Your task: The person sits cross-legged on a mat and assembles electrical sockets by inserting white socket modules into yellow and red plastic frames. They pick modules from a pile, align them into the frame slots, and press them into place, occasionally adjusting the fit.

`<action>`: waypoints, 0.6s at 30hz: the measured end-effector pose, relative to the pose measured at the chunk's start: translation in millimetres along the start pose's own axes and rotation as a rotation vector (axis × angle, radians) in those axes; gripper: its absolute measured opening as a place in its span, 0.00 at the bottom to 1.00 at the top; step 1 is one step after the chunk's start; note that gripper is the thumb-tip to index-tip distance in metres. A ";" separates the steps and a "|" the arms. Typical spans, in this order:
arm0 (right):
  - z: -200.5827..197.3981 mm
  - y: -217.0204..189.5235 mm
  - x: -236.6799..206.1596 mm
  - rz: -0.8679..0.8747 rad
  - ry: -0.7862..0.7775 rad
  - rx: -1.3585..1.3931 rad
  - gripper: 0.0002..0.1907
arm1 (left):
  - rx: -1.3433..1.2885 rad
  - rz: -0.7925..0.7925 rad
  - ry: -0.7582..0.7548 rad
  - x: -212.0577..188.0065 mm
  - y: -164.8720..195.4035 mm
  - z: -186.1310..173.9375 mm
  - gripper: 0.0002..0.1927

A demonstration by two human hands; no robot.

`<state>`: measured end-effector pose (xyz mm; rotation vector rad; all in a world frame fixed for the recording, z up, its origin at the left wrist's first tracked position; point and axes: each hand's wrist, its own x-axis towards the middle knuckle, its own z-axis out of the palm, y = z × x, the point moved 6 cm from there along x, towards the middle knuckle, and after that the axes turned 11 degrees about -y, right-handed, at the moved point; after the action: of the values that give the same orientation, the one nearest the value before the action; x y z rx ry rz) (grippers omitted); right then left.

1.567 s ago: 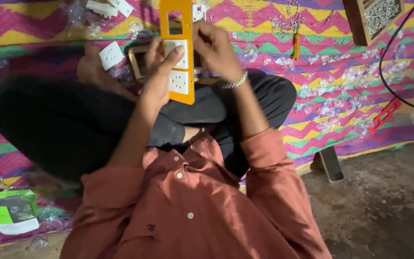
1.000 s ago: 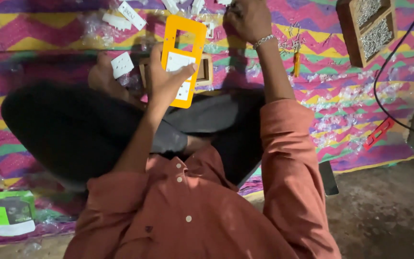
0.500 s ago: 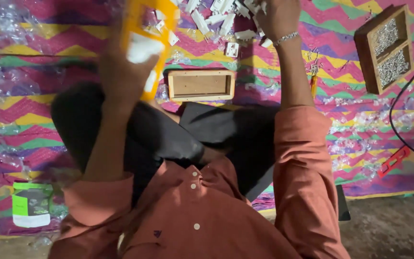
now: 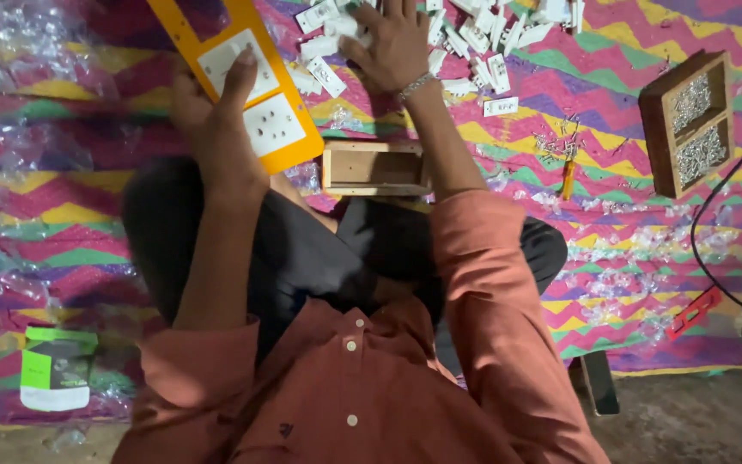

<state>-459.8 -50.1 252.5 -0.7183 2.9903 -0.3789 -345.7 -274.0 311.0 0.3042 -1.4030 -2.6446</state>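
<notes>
My left hand (image 4: pixel 216 112) holds an orange switch plate (image 4: pixel 238 82) with two white socket modules fitted in it, raised to the upper left. My right hand (image 4: pixel 392 47) reaches forward onto a heap of white switch modules (image 4: pixel 483 39) spread on the zigzag-patterned cloth, fingers spread over them; whether it grips one I cannot tell. A metal bracelet sits on the right wrist. A small open wooden box (image 4: pixel 375 167) lies just beyond my crossed legs, between the two arms.
A wooden two-compartment tray of screws (image 4: pixel 689 120) stands at the right. A screwdriver (image 4: pixel 567 176) lies near it. A black cable (image 4: pixel 714 215) and a red tool (image 4: pixel 693 311) are at the far right. A green and white packet (image 4: pixel 53 369) lies at the lower left.
My right hand left the orange plate and reached forward to the heap of white modules. My left hand carried the plate up and to the left. The view tilted forward.
</notes>
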 end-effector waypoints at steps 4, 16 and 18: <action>9.6 16.8 -25.1 -0.187 -0.113 -0.115 0.17 | 0.017 0.032 -0.013 -6.2 0.5 4.9 0.20; -34.4 133.4 -56.9 -0.089 0.051 0.050 0.05 | 0.074 0.046 -0.025 -28.1 -9.3 32.4 0.22; -43.1 147.6 -50.8 -0.040 0.043 0.048 0.07 | 0.112 0.023 -0.026 -29.0 -16.3 45.1 0.22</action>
<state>-484.1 110.0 257.2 -0.7768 2.9989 -0.4728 -328.6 -222.6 325.4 0.2650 -1.5564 -2.5659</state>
